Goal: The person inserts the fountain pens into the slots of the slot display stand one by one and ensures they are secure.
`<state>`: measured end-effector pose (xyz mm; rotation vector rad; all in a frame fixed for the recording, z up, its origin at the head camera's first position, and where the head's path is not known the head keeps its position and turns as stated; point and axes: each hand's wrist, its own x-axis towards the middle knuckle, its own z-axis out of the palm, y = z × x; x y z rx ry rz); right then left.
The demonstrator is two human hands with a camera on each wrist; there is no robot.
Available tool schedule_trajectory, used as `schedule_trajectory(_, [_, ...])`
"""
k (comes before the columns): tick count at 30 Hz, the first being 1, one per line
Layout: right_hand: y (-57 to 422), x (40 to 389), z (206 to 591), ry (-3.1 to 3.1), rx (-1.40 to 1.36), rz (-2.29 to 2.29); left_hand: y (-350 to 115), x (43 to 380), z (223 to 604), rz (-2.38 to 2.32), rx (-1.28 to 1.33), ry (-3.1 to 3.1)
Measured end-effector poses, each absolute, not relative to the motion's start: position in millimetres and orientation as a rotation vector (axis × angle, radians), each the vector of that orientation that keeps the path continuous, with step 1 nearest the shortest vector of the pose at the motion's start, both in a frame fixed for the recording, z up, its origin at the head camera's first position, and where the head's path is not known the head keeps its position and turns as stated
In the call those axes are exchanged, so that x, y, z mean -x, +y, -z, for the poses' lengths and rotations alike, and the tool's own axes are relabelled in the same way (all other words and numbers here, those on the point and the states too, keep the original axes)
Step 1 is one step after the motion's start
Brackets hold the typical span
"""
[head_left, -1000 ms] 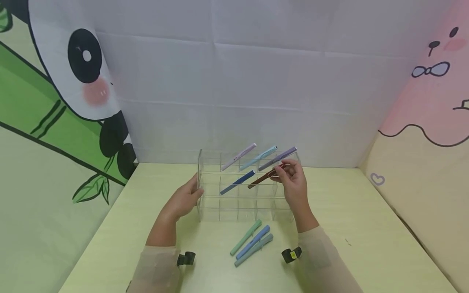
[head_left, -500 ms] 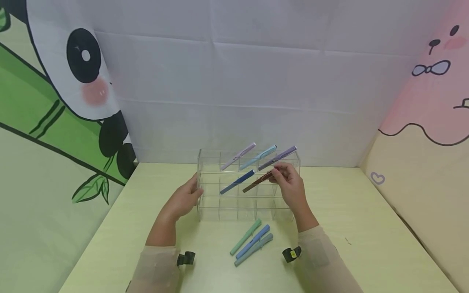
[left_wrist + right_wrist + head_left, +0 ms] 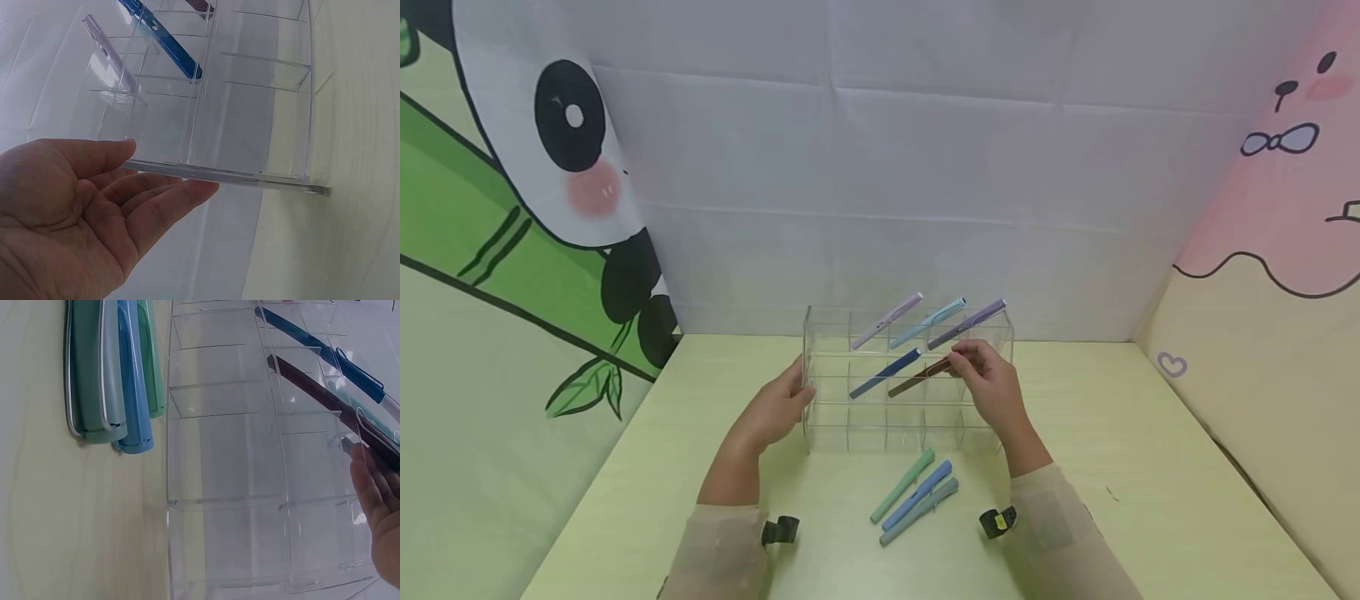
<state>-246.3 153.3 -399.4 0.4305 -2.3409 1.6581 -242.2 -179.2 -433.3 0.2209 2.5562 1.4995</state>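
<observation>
A clear acrylic pen rack with tiers of compartments stands on the table. My left hand holds its left side panel, thumb on one face and fingers on the other in the left wrist view. With thumb and fingertips my right hand pinches the upper end of a dark brown pen, which slants into the middle tier. Left of it leans a dark blue pen. Lilac, light blue and purple pens lean in the top tier.
In front of the rack, a green pen, a blue pen and a grey-green pen lie side by side on the table. Behind the rack hangs a pale cloth backdrop.
The right hand has moved left and slightly down with the brown pen, whose lower end is now further left in the middle tier. The left hand stays on the rack.
</observation>
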Motion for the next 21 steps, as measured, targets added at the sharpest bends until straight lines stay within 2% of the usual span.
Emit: schedule_trajectory(21, [153.4, 243.1, 398.2, -2.354, -0.447, -1.603, -180.7, 243.1, 435.0, -1.506, -0.219, 2.549])
